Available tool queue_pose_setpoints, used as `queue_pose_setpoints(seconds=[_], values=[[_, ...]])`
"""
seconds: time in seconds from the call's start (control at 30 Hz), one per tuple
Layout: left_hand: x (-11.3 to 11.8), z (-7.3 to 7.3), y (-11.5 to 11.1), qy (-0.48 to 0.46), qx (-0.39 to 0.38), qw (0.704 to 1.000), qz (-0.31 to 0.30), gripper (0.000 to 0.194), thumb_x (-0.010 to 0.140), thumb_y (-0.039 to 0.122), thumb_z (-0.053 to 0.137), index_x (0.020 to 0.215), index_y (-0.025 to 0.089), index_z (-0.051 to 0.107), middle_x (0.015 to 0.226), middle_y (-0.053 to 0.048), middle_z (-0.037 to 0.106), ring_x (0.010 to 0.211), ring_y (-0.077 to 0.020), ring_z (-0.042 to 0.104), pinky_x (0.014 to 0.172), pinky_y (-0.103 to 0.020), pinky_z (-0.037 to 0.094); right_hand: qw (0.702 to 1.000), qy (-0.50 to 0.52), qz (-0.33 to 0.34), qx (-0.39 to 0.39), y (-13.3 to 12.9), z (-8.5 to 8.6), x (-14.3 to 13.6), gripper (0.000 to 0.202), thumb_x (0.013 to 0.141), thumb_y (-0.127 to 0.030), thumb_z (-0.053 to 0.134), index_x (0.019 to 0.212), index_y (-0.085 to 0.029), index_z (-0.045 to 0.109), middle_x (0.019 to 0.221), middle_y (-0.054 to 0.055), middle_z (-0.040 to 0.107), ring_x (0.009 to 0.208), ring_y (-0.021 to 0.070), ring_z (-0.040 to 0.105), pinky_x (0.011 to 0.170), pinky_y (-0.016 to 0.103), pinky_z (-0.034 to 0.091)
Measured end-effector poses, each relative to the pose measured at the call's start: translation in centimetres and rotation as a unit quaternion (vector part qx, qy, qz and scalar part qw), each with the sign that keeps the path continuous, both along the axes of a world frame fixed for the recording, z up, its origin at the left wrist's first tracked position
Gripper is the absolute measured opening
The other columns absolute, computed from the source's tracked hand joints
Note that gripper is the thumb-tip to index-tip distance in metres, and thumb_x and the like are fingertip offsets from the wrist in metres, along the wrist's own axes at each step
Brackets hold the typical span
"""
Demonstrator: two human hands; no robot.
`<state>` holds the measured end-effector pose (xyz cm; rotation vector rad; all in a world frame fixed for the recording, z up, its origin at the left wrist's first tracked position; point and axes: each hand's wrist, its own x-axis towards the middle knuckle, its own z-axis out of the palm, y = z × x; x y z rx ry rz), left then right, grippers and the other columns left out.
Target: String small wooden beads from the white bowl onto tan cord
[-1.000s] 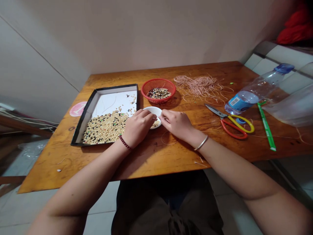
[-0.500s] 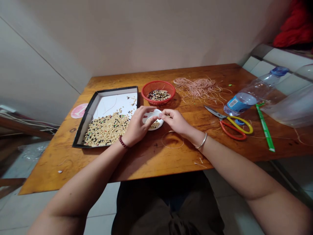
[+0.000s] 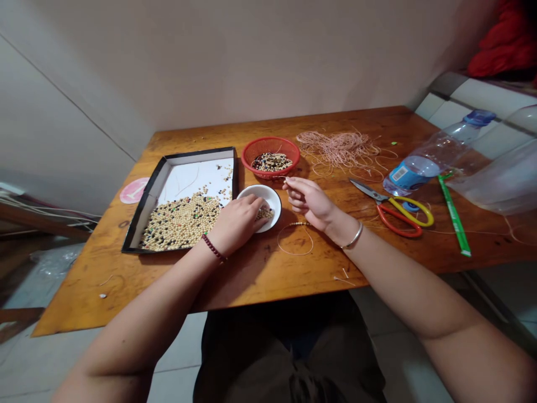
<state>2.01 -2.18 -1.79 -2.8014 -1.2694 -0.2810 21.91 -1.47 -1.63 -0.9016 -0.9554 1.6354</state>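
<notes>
My right hand pinches the end of a thin pinkish cord above the table, right of the white bowl. Part of that cord lies below in a loop, with a short row of pale beads on it. My left hand dips into the white bowl; its fingers are curled together over the small beads there. Those fingertips are partly hidden, so what they hold cannot be made out. Just left of the bowl is a black-edged tray full of cream and dark beads.
Behind the bowl stands a red basket with strung beads. A tangle of pink cord lies at the back. To the right are scissors, a plastic bottle, a green strip and a clear plastic container.
My hands have moved apart. The left one has lowered into the bowl, its fingers now curled. The right one has shifted slightly right and up, keeping the cord, and more of the bowl shows.
</notes>
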Motion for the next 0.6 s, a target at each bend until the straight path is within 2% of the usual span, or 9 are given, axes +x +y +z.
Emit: queue_pose_setpoints(seconds=[0.13, 0.33, 0.5, 0.6], values=[[-0.02, -0.32, 0.07, -0.010, 0.005, 1.000, 0.010, 0.027, 0.090, 0.042, 0.055, 0.091, 0.017, 0.066, 0.083, -0.009, 0.068, 0.072, -0.0210, 0.063, 0.066, -0.032, 0.045, 1.000, -0.022, 0.001, -0.003, -0.09, 0.03, -0.05, 0.024, 0.080, -0.038, 0.062, 0.074, -0.017, 0.054, 0.053, -0.010, 0.028, 0.042, 0.0042, 0.015, 0.042, 0.022, 0.006], [0.13, -0.52, 0.17, -0.050, 0.000, 0.999, 0.019, 0.025, 0.089, 0.039, 0.055, 0.081, 0.019, 0.068, 0.077, -0.008, 0.069, 0.066, -0.0194, 0.062, 0.062, -0.030, 0.043, 0.996, -0.080, 0.000, 0.027, -0.16, 0.02, -0.28, 0.026, 0.080, -0.041, 0.062, 0.073, -0.017, 0.054, 0.050, -0.010, 0.026, 0.041, 0.0043, 0.015, 0.042, 0.022, 0.007], [0.14, -0.44, 0.18, -0.047, -0.005, 0.999, 0.022, 0.023, 0.089, 0.037, 0.055, 0.081, 0.019, 0.067, 0.078, -0.006, 0.069, 0.070, -0.0205, 0.063, 0.061, -0.030, 0.042, 0.991, -0.124, -0.011, 0.040, 0.04, -0.27, -0.36, 0.027, 0.081, -0.040, 0.061, 0.070, -0.016, 0.055, 0.049, -0.010, 0.028, 0.041, 0.0046, 0.018, 0.042, 0.022, 0.009], [0.12, -0.33, 0.37, -0.099, -0.048, 0.993, 0.042, 0.022, 0.089, 0.037, 0.056, 0.085, 0.019, 0.067, 0.081, -0.006, 0.070, 0.070, -0.0193, 0.063, 0.062, -0.029, 0.043, 0.985, -0.153, -0.020, 0.074, 0.27, -0.63, -0.37, 0.026, 0.081, -0.038, 0.059, 0.068, -0.016, 0.056, 0.048, -0.009, 0.031, 0.042, 0.0058, 0.023, 0.044, 0.023, 0.015]])
